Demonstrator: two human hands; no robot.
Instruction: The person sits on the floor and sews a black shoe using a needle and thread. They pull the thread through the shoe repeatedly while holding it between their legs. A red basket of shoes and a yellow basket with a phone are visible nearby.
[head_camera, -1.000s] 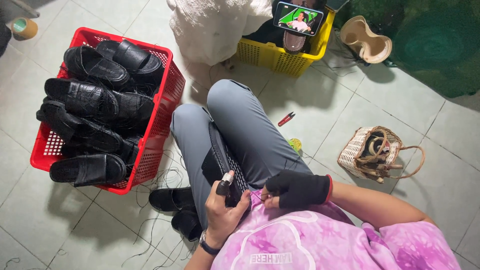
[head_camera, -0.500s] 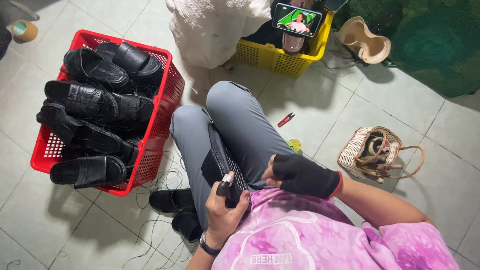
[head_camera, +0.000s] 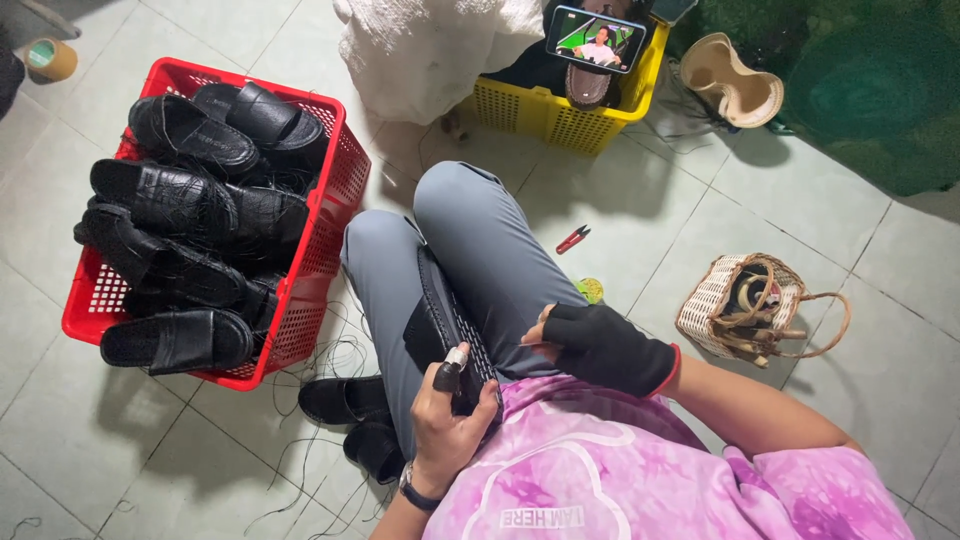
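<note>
Seated person working on a black sandal in the lap.

From the left: a red basket (head_camera: 330, 190) of black sandals on the floor; the left hand (head_camera: 452, 418) curls around the black sandal (head_camera: 447, 325) (lying along the thigh); the gloved right hand (head_camera: 600, 345) pinches thread beside it; farther right, a woven bag (head_camera: 712, 305).

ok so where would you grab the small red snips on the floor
Grip the red snips across the middle of their handles, coming straight down from above. They lie flat on the tile, angled with one end up toward the yellow basket, clear of the knee. Pinching across the narrow width suits their slim shape; I cannot tell which end is the blades.
</note>
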